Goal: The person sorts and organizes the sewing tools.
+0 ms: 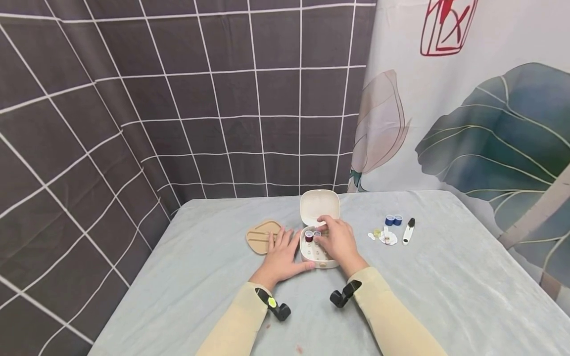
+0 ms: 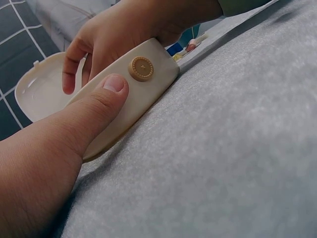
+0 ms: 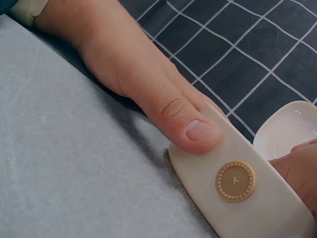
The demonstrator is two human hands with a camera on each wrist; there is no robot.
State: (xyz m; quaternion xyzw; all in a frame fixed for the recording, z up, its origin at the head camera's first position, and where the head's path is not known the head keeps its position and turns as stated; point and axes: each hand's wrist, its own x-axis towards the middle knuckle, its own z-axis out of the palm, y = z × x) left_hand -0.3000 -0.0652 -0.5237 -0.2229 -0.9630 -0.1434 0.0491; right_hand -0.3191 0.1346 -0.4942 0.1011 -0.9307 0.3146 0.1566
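A white sewing box (image 1: 307, 257) stands with its lid (image 1: 311, 202) raised at the back; its front bears a tan button-shaped catch (image 2: 141, 69). Inside, a dark red thread spool (image 1: 309, 237) stands at the back left, beside a pale-topped thread spool (image 1: 317, 234). My right hand (image 1: 339, 241) reaches in from the right and pinches the pale-topped spool between thumb and fingers. With fingers spread and straight, my left hand (image 1: 285, 254) lies along the box's left side, its thumb (image 2: 106, 94) pressing the front wall. The fingertips overlap a tan compartment tray (image 1: 256, 243).
Right of the box stand two blue thread spools (image 1: 394, 220). In front of them lie white flat pieces (image 1: 391, 239) and a small yellow item (image 1: 377, 232). A white tool with a black tip (image 1: 408, 232) lies farther right. A dark gridded curtain (image 1: 267, 99) hangs behind.
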